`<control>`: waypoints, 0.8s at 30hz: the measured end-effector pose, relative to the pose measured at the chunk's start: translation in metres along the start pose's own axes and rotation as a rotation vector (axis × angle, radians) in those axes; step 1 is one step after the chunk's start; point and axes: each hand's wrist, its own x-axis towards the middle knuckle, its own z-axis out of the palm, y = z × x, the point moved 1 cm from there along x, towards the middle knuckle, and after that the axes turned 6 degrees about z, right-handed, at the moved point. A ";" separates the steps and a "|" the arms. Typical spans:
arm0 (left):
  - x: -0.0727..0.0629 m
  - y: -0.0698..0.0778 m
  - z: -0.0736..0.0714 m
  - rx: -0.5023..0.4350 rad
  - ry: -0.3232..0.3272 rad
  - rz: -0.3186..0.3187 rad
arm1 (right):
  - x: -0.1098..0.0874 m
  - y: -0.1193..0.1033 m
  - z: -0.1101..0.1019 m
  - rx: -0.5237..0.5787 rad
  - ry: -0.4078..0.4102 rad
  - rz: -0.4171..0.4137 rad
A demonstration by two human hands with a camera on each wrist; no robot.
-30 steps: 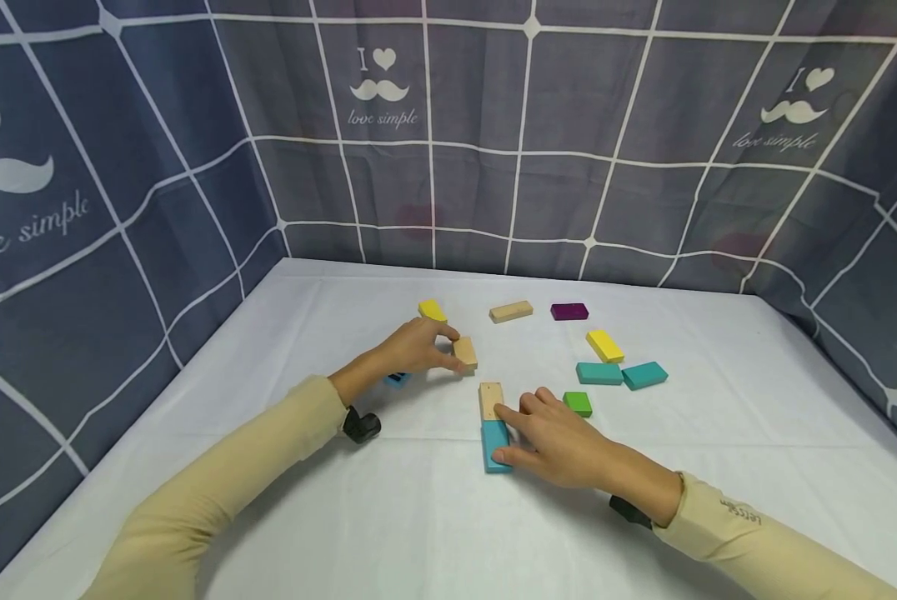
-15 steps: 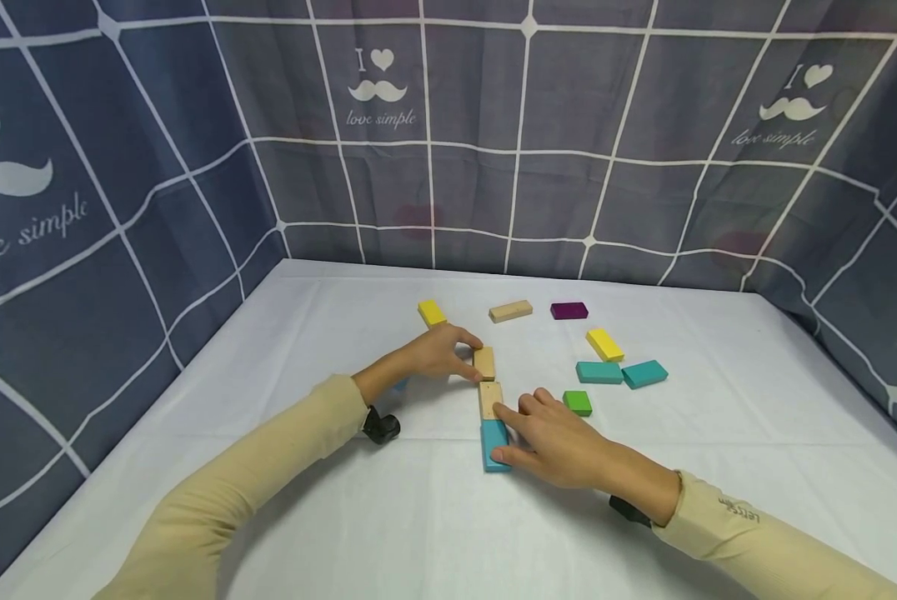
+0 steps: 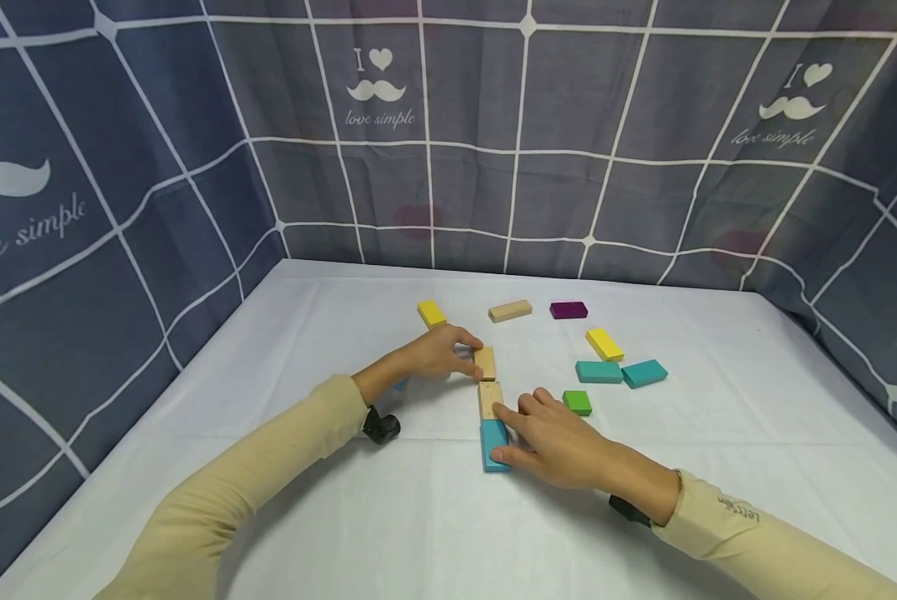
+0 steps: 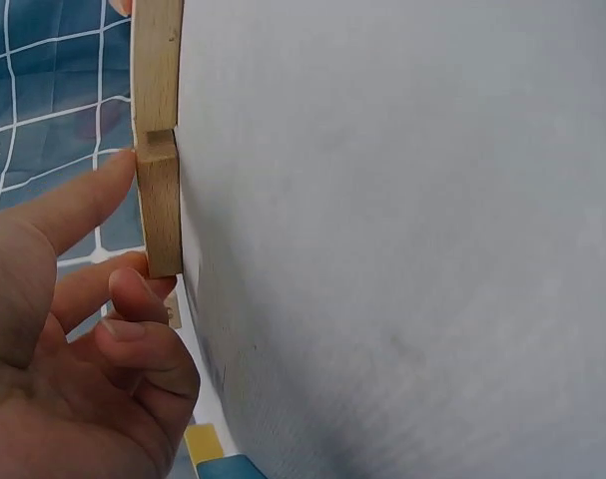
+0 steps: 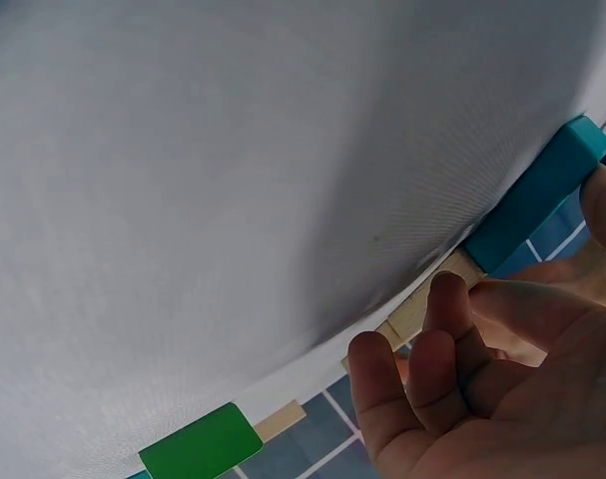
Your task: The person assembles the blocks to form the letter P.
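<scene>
On the white tablecloth, my left hand pinches a plain wooden block, thumb at its near end and forefinger at its far end. Directly in front lies another wooden block, in line with it; a narrow notch shows at their joint in the left wrist view. A blue block continues that row toward me. My right hand touches the row from the right, its forefinger on the nearer wooden block and its thumb on the blue one. In the right wrist view its other fingers bend loosely beside the row.
A green block, two teal blocks and a yellow block lie to the right. Farther back are a purple block, a wooden block and another yellow block. A blue piece is mostly hidden behind my left wrist.
My left hand has moved right with its wooden block, bringing it into line at the far end of the row. Over the last half second both hands stay still.
</scene>
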 end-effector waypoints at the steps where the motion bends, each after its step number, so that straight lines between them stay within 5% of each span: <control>1: 0.000 0.000 0.000 0.001 0.004 0.001 | 0.000 0.000 0.000 0.000 0.001 -0.003; 24: -0.002 0.004 0.003 -0.016 0.005 -0.028 | 0.000 -0.003 0.000 -0.014 -0.029 0.008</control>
